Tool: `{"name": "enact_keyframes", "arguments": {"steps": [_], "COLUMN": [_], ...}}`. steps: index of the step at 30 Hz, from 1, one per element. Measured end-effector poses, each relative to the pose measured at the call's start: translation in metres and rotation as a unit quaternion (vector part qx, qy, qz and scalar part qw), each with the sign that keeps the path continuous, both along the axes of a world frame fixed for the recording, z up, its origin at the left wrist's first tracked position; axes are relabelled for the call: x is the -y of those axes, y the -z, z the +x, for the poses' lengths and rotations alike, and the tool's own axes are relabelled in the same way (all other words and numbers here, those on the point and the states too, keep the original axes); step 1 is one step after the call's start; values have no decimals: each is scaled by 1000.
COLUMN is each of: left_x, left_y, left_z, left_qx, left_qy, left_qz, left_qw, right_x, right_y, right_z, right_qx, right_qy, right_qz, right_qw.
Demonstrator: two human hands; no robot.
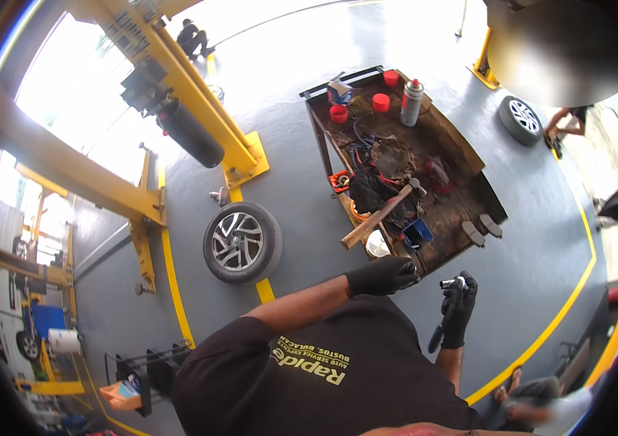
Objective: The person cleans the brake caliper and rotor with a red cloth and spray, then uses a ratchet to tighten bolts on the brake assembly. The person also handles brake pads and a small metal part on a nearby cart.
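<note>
My right hand (459,309), in a black glove, is wrapped round a ratchet wrench (453,283). Its chrome head, with what looks like a socket on it, points left, and the dark handle end sticks out below the palm. My left hand (385,276), gloved in black too, is closed at the near corner of a brown metal tool cart (439,251). Whatever its fingers may hold is hidden. On the cart near it are a wooden-handled hammer (378,216), a blue box (418,232) and a white round container (377,244). Two brake pads (482,230) lie at the right edge.
A spray can (411,103) and red caps (381,102) stand at the cart's far end. One wheel (242,243) lies on the floor at left, beside a yellow lift post (207,94). Another wheel (520,120) is at far right. People are at the right and far left.
</note>
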State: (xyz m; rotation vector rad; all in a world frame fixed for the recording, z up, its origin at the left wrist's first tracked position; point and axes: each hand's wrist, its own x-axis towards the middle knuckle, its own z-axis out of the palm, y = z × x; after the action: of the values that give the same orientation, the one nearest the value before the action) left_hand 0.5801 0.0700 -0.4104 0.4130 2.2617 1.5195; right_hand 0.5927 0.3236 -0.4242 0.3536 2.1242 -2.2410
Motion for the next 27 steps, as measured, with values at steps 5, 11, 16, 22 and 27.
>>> {"name": "enact_keyframes", "arguments": {"steps": [5, 11, 16, 22, 27], "left_x": [37, 88, 197, 341, 385], "left_y": [-39, -33, -25, -35, -90], "left_z": [-11, -5, -17, -27, -106], "left_qx": [21, -27, 6, 54, 55], "left_qy": [-55, -135, -196, -269, -205], "left_qz": [-37, 277, 366, 387, 291], "left_qw": [998, 951, 910, 880, 933], "right_x": [50, 184, 324, 454, 468], "right_y": [-15, -52, -60, -53, -74], "right_z": [-57, -111, -123, -129, -189], "right_qx": [-32, -74, -137, -302, -363], "right_qy": [-171, -294, -351, -362, -197], "right_qz": [-68, -211, -200, -62, 130], "right_qw": [982, 929, 904, 880, 901]}}
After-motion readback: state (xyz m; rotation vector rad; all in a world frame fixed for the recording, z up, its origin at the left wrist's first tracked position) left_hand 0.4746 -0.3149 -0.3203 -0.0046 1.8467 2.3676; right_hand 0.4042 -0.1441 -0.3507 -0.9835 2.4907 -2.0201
